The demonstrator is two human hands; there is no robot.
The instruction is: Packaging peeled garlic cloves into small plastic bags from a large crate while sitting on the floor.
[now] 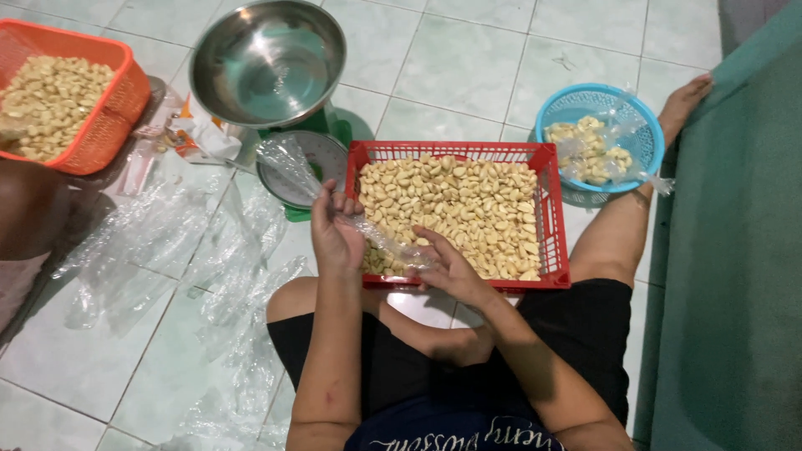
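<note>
A red plastic basket (551, 209) full of peeled garlic cloves (455, 205) sits on the tiled floor in front of my knees. My left hand (332, 230) is raised at the basket's left edge and pinches a clear plastic bag (288, 163) by its neck. My right hand (447, 263) rests at the basket's near edge, gripping the lower end of the same bag (393, 246), which holds some cloves.
A green weighing scale with a steel bowl (267, 63) stands behind the bag. An orange basket (109, 117) of cloves is far left beside another person's leg (29, 209). A blue round basket (639, 134) with bagged cloves is at right. Clear bags (225, 276) litter the floor.
</note>
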